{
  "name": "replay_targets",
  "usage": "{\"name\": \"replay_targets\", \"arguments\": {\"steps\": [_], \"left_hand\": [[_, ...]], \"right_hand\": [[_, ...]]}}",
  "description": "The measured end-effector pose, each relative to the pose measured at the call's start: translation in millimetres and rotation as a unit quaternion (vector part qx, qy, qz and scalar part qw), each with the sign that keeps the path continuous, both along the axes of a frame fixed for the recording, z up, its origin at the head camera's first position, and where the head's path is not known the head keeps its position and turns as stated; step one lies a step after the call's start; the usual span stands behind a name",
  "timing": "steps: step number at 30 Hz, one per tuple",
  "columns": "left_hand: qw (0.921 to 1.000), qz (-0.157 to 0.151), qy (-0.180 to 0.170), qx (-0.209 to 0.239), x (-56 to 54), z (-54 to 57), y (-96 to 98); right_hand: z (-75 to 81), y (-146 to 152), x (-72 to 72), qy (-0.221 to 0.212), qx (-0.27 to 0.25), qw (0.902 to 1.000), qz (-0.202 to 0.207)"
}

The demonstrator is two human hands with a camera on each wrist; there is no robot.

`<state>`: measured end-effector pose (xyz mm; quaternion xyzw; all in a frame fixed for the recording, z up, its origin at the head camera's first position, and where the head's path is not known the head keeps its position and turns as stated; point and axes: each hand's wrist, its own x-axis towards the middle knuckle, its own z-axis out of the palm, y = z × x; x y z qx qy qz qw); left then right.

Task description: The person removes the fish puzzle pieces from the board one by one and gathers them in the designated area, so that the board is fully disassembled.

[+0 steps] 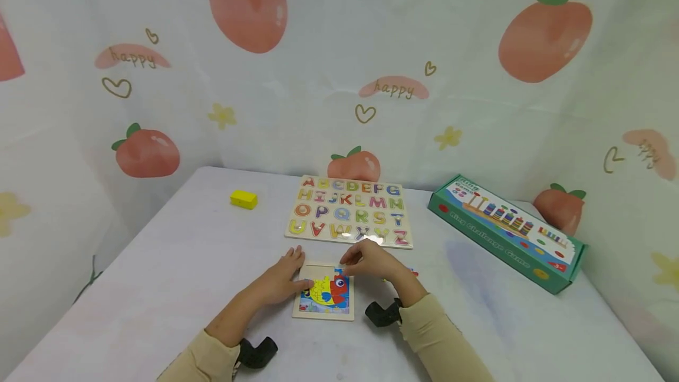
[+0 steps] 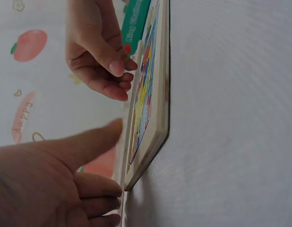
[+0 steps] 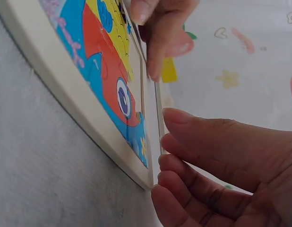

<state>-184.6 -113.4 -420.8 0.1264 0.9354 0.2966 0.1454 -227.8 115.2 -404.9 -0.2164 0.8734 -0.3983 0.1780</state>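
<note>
A small fish jigsaw puzzle in a wooden frame (image 1: 323, 315) lies flat on the table, its yellow, red and blue picture (image 3: 106, 61) partly filled in. Bare wood shows along its upper part. My left hand (image 1: 283, 276) rests at the frame's left side, fingers extended and thumb reaching over the picture. In the left wrist view, the left hand (image 2: 51, 179) has nothing in its grasp. Above the upper right corner hovers my right hand (image 1: 373, 264), fingers loosely bent. No piece shows between thumb and fingers of the right hand (image 3: 221, 165) in the right wrist view.
Behind the puzzle lies a wooden alphabet board (image 1: 350, 240). A yellow block (image 1: 244, 199) sits at the back left, and a green Ring Challenge Game box (image 1: 509, 231) at the right. Loose colourful pieces (image 1: 414, 273) show partly behind the right wrist.
</note>
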Motion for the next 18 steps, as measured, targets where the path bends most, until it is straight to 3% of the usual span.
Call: {"name": "replay_targets", "arguments": {"steps": [8, 18], "left_hand": [[0.9989, -0.015, 0.013, -0.042, -1.1, 7.6, 27.4], [0.9952, 0.017, 0.034, -0.090, -0.8, 2.3, 55.1]], "right_hand": [[-2.6, -3.5, 1.1, 0.006, 0.011, 0.9999, 0.004], [-1.0, -5.2, 4.0, 0.013, 0.032, 0.9994, 0.005]]}}
